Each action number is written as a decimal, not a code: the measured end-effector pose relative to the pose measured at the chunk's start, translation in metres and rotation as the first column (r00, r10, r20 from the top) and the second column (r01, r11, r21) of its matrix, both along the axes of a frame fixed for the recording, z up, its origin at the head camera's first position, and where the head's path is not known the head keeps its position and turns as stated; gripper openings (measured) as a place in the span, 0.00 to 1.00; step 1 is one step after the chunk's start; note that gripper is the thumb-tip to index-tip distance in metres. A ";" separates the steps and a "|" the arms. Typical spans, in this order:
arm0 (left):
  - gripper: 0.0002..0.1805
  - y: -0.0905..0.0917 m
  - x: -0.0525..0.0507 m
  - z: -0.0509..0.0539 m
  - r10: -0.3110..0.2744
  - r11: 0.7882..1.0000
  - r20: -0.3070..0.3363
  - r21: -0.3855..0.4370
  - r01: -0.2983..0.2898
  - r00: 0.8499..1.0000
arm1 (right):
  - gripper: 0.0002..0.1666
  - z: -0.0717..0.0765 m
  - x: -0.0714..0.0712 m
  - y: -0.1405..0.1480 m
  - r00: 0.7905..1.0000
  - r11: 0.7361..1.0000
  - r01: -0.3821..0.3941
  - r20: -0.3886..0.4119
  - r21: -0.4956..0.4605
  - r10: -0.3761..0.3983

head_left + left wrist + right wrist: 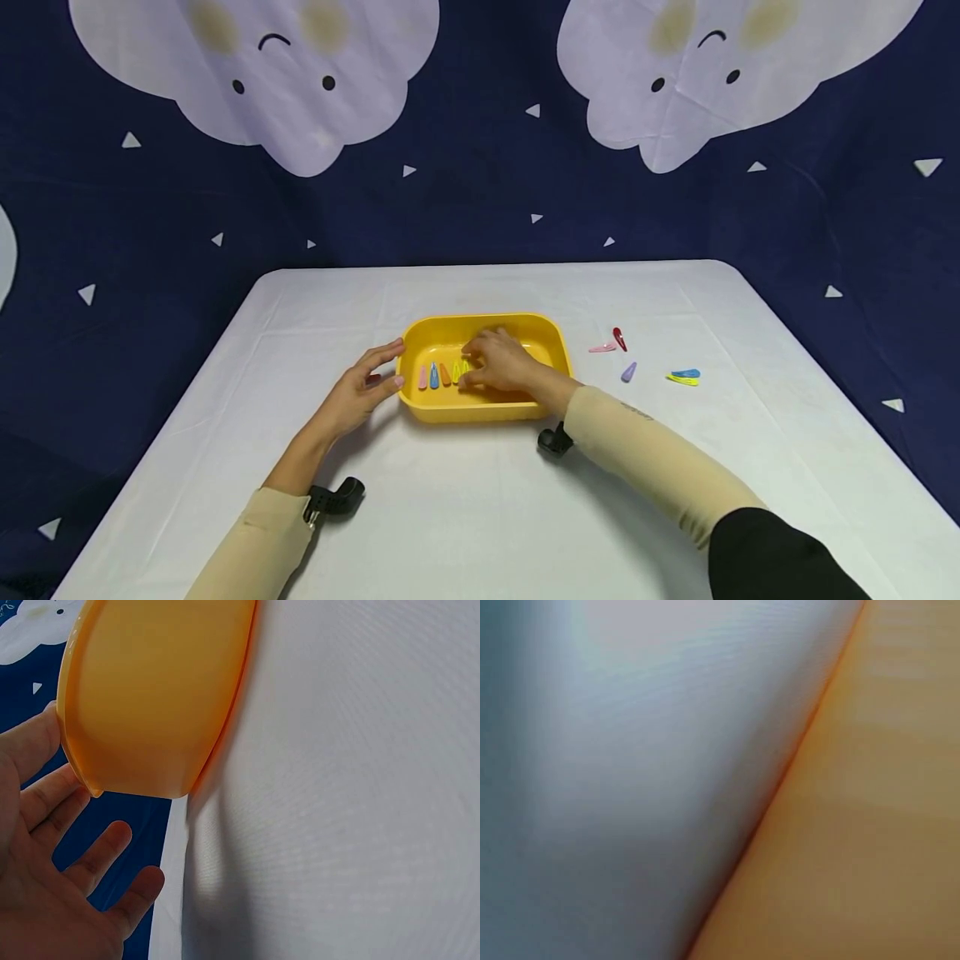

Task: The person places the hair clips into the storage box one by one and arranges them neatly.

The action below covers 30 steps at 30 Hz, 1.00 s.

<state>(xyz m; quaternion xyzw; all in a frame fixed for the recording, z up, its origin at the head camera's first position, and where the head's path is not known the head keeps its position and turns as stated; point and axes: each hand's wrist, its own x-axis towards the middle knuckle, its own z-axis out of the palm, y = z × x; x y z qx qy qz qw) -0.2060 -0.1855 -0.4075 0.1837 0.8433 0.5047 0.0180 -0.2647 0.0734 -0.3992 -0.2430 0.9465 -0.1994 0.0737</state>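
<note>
Left hand (363, 387) loosely spread, fingertips against near-left end of yellow tray (480, 413). Right hand (501, 361) inside, fingers bent over yellow clips (456, 372); grasp hidden, can't tell. Pink clip (422, 377), blue clip (434, 377), orange clip (446, 376) lined up alongside. Clips look light, stiff, slippery: pinch rounded end. Red clip (619, 339), purple clip (628, 372) on worktop (465, 517), right.

LOC: staged tabletop set, rm type unclr | EVID: navy cloud-print cloth (465, 217) bkgd, white-covered tbl (465, 517)

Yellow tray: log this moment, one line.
yellow tray: holds clip row; left hand: touches tray rim; right hand: inside tray; other clips: on table
</note>
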 end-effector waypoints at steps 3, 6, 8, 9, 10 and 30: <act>0.28 0.000 0.000 0.000 -0.001 1.000 0.003 0.002 0.001 1.000 | 0.34 0.003 0.001 0.003 1.000 0.998 0.021 0.005 -0.055 -0.020; 0.28 0.001 0.000 0.000 -0.002 1.000 0.005 0.004 0.002 1.000 | 0.33 0.008 0.001 0.006 0.999 0.994 0.039 0.009 -0.103 -0.038; 0.28 0.000 0.000 0.000 -0.004 1.000 0.004 0.007 0.004 1.000 | 0.33 0.012 0.002 0.008 0.999 0.990 0.046 0.006 -0.134 -0.045; 0.28 0.000 0.000 0.000 -0.003 1.000 0.003 0.006 0.003 1.000 | 0.33 0.015 0.003 0.009 0.999 0.988 0.045 0.001 -0.150 -0.045; 0.28 0.000 0.000 0.000 -0.003 1.000 0.002 0.006 0.003 1.000 | 0.33 0.017 0.003 0.011 0.999 0.985 0.047 -0.004 -0.164 -0.048; 0.28 0.000 0.001 -0.001 0.000 1.000 -0.009 0.011 0.000 1.000 | 0.32 0.061 0.026 0.089 0.961 0.928 0.132 -0.183 -0.348 -0.205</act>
